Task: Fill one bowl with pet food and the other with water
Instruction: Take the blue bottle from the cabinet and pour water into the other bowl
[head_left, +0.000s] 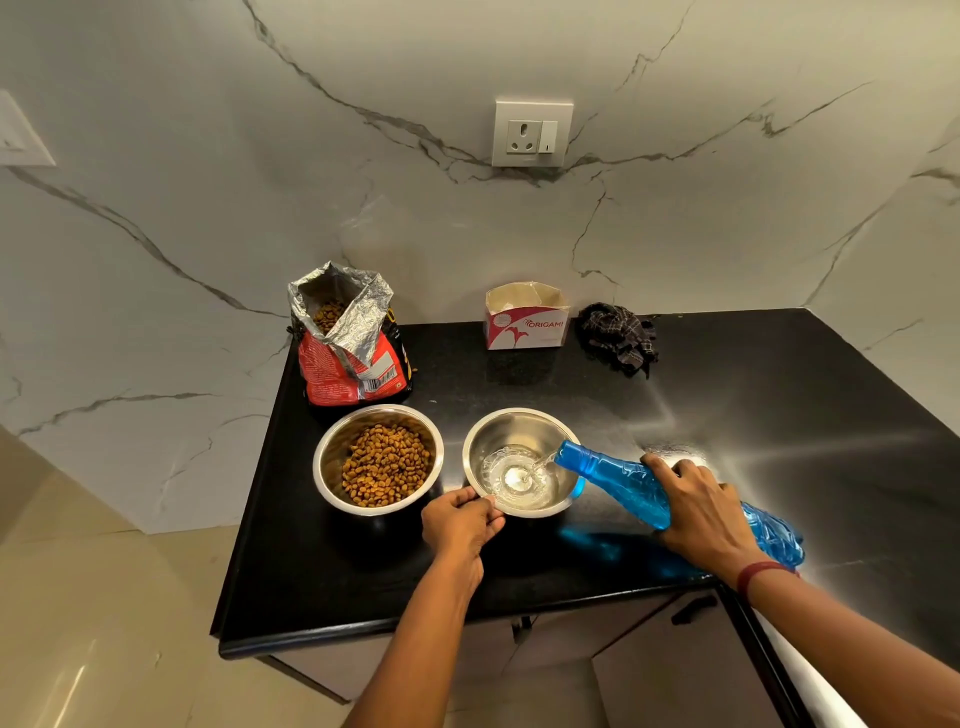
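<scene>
- Water bowl sits right in front of you, beside the full food bowl
- Your left hand pinches its near rim
- Your right hand is wrapped around the blue bottle, which lies tipped with its mouth over the bowl's right edge, pouring
- Food bag, box and cloth sit far back; nothing blocks you

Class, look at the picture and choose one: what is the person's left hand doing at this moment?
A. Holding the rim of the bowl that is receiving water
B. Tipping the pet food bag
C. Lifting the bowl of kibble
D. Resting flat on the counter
A: the left hand pinches the near rim of the water bowl, while the right hand tilts the blue bottle into it.
</scene>
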